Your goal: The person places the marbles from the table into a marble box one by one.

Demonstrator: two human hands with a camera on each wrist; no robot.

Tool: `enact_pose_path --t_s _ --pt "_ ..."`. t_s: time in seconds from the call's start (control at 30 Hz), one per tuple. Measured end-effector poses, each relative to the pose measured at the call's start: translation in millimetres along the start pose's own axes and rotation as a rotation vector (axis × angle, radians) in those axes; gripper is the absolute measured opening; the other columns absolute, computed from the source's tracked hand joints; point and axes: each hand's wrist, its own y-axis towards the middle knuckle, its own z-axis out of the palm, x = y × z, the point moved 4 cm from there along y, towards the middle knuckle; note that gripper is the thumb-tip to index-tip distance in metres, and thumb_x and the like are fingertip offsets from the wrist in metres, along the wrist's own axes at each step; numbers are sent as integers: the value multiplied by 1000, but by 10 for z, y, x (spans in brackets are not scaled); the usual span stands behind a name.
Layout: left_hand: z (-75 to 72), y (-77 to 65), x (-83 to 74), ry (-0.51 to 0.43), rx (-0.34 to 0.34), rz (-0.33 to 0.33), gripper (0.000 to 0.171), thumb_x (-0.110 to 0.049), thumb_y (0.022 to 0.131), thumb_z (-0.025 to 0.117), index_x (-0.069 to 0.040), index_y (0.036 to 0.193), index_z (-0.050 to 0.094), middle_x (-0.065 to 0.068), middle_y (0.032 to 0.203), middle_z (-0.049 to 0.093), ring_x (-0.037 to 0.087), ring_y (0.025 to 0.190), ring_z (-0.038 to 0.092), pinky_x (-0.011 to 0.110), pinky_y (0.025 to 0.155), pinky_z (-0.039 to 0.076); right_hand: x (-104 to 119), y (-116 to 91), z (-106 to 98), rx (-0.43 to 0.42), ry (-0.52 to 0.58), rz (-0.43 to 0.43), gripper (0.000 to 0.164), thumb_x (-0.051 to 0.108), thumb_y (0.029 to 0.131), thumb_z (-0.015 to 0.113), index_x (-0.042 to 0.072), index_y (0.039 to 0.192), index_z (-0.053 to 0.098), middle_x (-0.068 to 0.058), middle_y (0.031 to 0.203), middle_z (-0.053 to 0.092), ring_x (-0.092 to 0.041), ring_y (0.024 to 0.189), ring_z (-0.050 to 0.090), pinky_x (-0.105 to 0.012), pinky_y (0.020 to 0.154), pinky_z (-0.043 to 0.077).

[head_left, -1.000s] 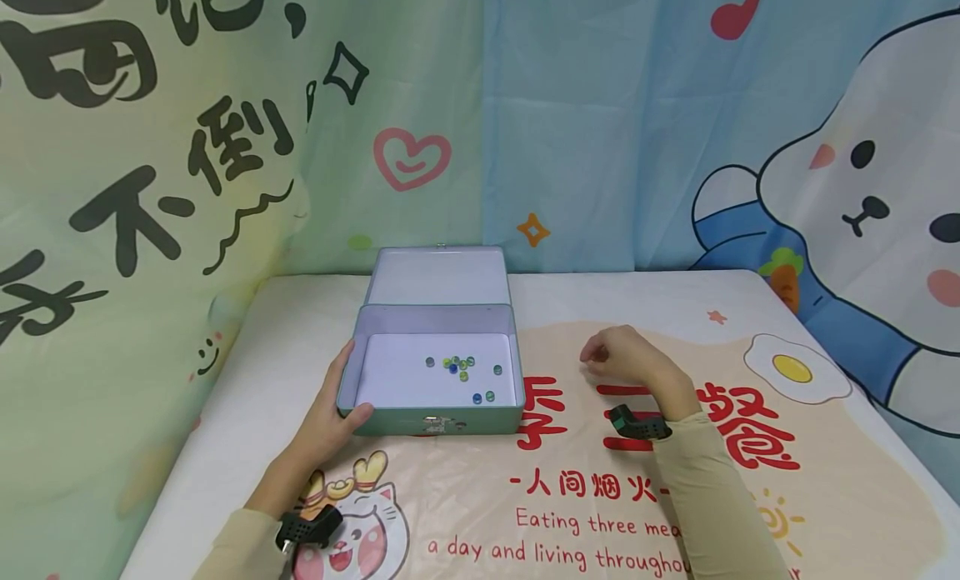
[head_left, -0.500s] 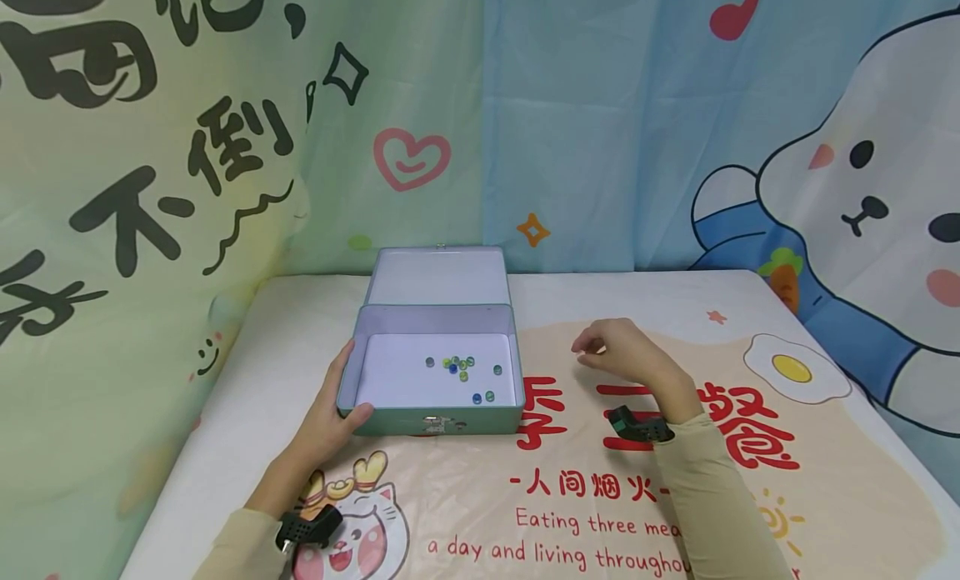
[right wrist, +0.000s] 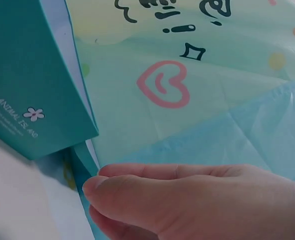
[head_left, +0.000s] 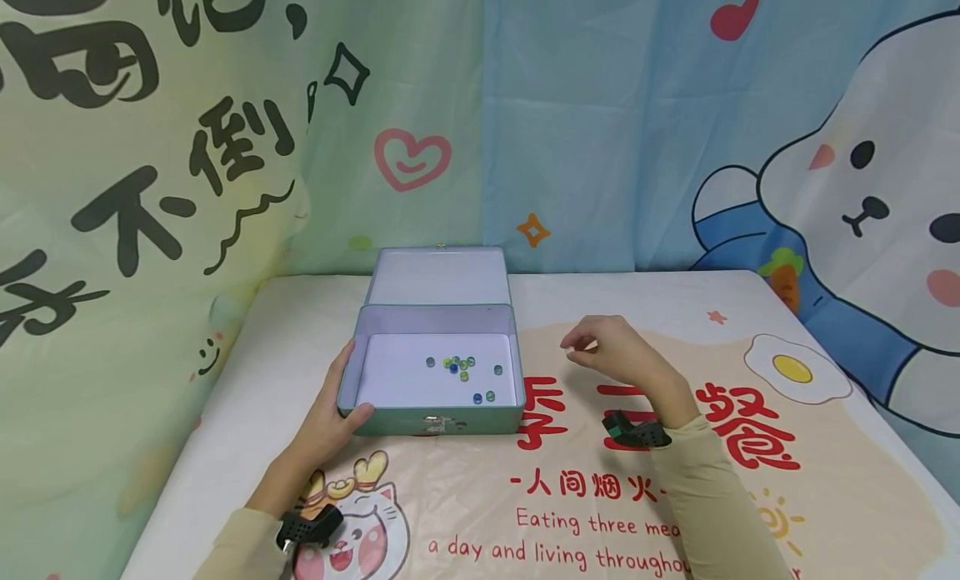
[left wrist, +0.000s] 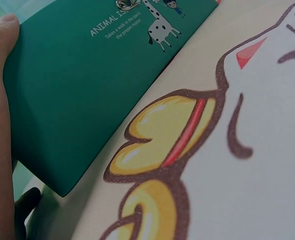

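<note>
A green hinged tin box (head_left: 438, 422) with a white inside stands on the table, its lid raised at the back. Several small glass marbles (head_left: 463, 377), green, blue and yellowish, lie on its floor, most in a cluster right of centre. My left hand (head_left: 330, 405) holds the box's front left corner, fingers along the left side and thumb over the front rim. To the right of the box, above the table, is my right hand (head_left: 618, 351). Its thumb and forefinger tips come close together, pointing at the box; I cannot tell whether anything is between them.
A printed tablecloth (head_left: 555, 480) with red lettering covers the table. Behind it hangs a patterned curtain (head_left: 562, 130), close to the raised lid (head_left: 438, 276). Dark straps with small devices sit on both wrists.
My right hand has moved left and slightly up, nearer the box, and its fingers have lifted out from their tucked pose. The left hand, box and marbles stay put.
</note>
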Motion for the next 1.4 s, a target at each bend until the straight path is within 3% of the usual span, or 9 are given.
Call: enact_pose_path --t_s 0.83,1.17,1.4 --pt "-3 -1 -14 7 0 -7 94 -55 83 61 -31 153 4 12 159 9 48 140 19 74 100 21 423 16 89 -122 30 -125 17 11 83 72 9 100 72 -2 95 68 -16 87 64 -36 81 56" --pt "-18 2 -23 -1 -4 -4 92 -56 83 60 -31 153 5 15 158 11 49 139 20 74 100 21 532 94 164 -116 39 -138 17 12 84 72 11 101 72 -1 97 68 -14 89 64 -35 81 56" --pt "-5 2 -16 4 1 -3 93 -59 83 59 -31 153 5 15 158 11 47 139 21 73 100 23 615 158 225 -44 -15 -159 18 12 84 72 10 102 73 -1 99 67 -15 90 65 -32 81 56"
